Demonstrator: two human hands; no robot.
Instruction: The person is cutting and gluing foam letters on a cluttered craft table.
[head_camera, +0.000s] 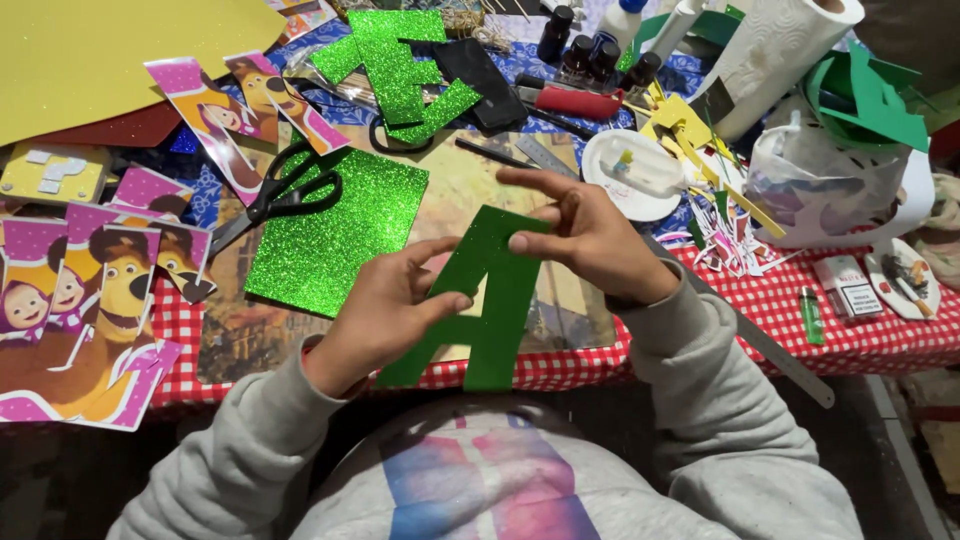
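1. Green foam letter (487, 310), cut in the shape of a capital A, is held up over the table edge (700, 345), between chest and work surface.
2. Its left leg is pinched by the left hand (385, 315), thumb on the face; its top is gripped by the right hand (590, 235), whose index finger is stretched out straight.
3. A crease or tear at the thin crossbar could be caused if the two hands are pulled apart or twisted; this is a judgement only.
4. The glitter face may be rubbed off if the foam is squeezed hard.
5. A green glitter sheet (335, 230) is seen lying flat just behind the hands, with black scissors (285, 190) partly on it.
6. Cartoon bear cut-outs (90, 300) with pink borders are spread at the left.
7. A small white-and-red flat packet (848, 287) is laid at the right on the red checked cloth, beside a green lighter (811, 315).
8. Dark little bottles (590, 55) are grouped at the top.
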